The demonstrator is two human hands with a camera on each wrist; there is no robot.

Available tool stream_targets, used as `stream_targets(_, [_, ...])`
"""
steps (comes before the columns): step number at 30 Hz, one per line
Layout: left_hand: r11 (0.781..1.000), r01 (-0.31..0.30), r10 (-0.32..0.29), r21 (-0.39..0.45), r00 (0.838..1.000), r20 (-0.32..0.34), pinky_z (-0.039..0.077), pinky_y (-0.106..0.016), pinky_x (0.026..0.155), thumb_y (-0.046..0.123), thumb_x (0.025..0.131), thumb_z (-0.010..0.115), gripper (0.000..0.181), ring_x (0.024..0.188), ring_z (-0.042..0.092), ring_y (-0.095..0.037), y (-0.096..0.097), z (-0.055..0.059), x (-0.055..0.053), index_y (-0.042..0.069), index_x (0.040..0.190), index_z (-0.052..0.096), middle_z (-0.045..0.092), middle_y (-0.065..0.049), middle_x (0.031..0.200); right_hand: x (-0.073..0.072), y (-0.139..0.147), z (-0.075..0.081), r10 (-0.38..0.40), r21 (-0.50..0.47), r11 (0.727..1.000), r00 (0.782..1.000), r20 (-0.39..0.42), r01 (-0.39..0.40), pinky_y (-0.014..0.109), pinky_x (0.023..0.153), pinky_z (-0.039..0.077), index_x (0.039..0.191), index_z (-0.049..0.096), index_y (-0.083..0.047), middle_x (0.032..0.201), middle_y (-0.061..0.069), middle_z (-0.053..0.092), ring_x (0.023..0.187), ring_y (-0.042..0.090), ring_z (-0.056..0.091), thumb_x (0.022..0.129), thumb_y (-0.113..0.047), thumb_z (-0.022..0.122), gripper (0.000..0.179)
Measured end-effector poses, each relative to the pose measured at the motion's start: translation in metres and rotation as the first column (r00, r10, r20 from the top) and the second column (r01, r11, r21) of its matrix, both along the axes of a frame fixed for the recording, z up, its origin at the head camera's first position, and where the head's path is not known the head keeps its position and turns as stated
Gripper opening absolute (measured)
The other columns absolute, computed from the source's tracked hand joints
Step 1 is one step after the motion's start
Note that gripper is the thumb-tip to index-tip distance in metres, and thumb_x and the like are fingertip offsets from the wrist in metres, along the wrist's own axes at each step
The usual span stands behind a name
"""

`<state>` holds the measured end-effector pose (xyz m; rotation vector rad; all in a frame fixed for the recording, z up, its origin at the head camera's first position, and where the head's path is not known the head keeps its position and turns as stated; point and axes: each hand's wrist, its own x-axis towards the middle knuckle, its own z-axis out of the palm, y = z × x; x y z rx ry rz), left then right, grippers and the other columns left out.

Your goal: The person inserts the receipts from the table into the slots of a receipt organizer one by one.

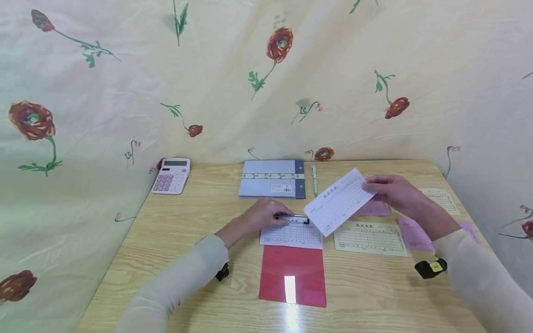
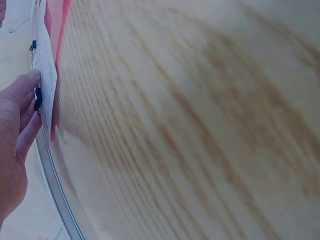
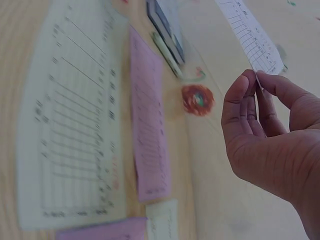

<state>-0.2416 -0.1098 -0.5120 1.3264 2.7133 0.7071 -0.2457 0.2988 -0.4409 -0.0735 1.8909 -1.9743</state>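
My left hand [image 1: 266,213] grips the top of a red clipboard [image 1: 291,273], thumb and fingers at its black and silver clip [image 1: 297,216]. A white printed form [image 1: 291,237] lies on the upper part of the board, under the clip. In the left wrist view the fingertips of my left hand [image 2: 15,120] meet the clip end. My right hand [image 1: 399,194] pinches another white form [image 1: 339,202] by its right end, holding it tilted in the air just right of the clip. The right wrist view has this form [image 3: 247,32] between thumb and fingers.
Right of the clipboard lie a cream form [image 1: 370,238], a purple form [image 1: 416,233] and more slips, partly behind my right arm. A grey-blue binder [image 1: 268,185] and a green pen [image 1: 314,179] lie behind. A pink calculator [image 1: 171,175] sits at the back left.
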Motion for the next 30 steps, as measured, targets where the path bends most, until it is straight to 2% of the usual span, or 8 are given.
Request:
stream_targets(6, [1.0, 0.006, -0.006, -0.012, 1.0, -0.007, 0.051, -0.014, 0.084, 0.021, 0.096, 0.082, 0.026, 0.102, 0.07, 0.0, 0.001, -0.001, -0.001, 0.016, 0.122, 0.081, 0.079, 0.006, 0.115, 0.016, -0.027, -0.012, 0.067, 0.061, 0.996, 0.995, 0.075, -0.072, 0.034, 0.087, 0.061, 0.106, 0.08, -0.012, 0.103, 0.005, 0.077, 0.095, 0.018, 0.076, 0.103, -0.003, 0.068, 0.015])
stream_targets(12, [1.0, 0.012, -0.012, -0.014, 1.0, -0.009, 0.051, -0.015, 0.084, 0.02, 0.097, 0.081, 0.026, 0.103, 0.07, -0.001, 0.001, 0.0, -0.001, 0.017, 0.123, 0.081, 0.079, 0.007, 0.116, 0.032, -0.048, -0.027, 0.119, 0.126, 0.984, 0.991, 0.057, -0.126, 0.03, 0.079, 0.061, 0.115, 0.077, 0.001, 0.103, 0.006, 0.077, 0.091, 0.015, 0.074, 0.102, -0.005, 0.07, 0.016])
stream_targets(18, [1.0, 0.012, -0.012, 0.002, 1.0, 0.0, 0.051, -0.013, 0.08, 0.02, 0.096, 0.082, 0.027, 0.1, 0.071, 0.0, 0.001, 0.0, -0.001, 0.015, 0.122, 0.081, 0.079, 0.006, 0.115, 0.046, -0.061, -0.036, 0.109, 0.161, 0.98, 0.993, 0.05, -0.116, 0.028, 0.074, 0.06, 0.121, 0.071, 0.01, 0.102, 0.007, 0.075, 0.086, 0.014, 0.071, 0.101, -0.005, 0.071, 0.026])
stream_targets(24, [1.0, 0.004, -0.004, -0.001, 1.0, 0.001, 0.05, -0.013, 0.08, 0.021, 0.096, 0.082, 0.027, 0.096, 0.069, 0.002, 0.001, 0.0, -0.001, 0.016, 0.122, 0.081, 0.079, 0.006, 0.114, 0.057, -0.068, -0.039, 0.075, 0.192, 0.978, 0.996, 0.043, -0.082, 0.033, 0.077, 0.062, 0.131, 0.06, 0.017, 0.107, 0.011, 0.073, 0.086, 0.017, 0.072, 0.101, -0.002, 0.069, 0.037])
stream_targets(27, [1.0, -0.001, 0.001, -0.002, 1.0, 0.007, 0.05, -0.014, 0.079, 0.021, 0.096, 0.082, 0.027, 0.094, 0.068, 0.003, 0.001, 0.001, 0.0, 0.016, 0.122, 0.081, 0.079, 0.006, 0.114, 0.061, -0.071, -0.038, 0.084, 0.248, 0.965, 0.996, 0.027, -0.088, 0.036, 0.077, 0.063, 0.135, 0.057, 0.016, 0.109, 0.015, 0.072, 0.089, 0.02, 0.073, 0.1, -0.001, 0.07, 0.042])
stream_targets(30, [1.0, -0.001, 0.001, 0.005, 1.0, 0.013, 0.05, -0.015, 0.078, 0.021, 0.096, 0.082, 0.027, 0.093, 0.068, 0.002, 0.001, 0.002, 0.001, 0.016, 0.122, 0.081, 0.079, 0.005, 0.115, 0.066, -0.073, -0.036, 0.121, 0.32, 0.941, 0.993, -0.009, -0.112, 0.039, 0.075, 0.063, 0.136, 0.057, 0.015, 0.112, 0.019, 0.069, 0.091, 0.023, 0.072, 0.098, 0.0, 0.072, 0.044])
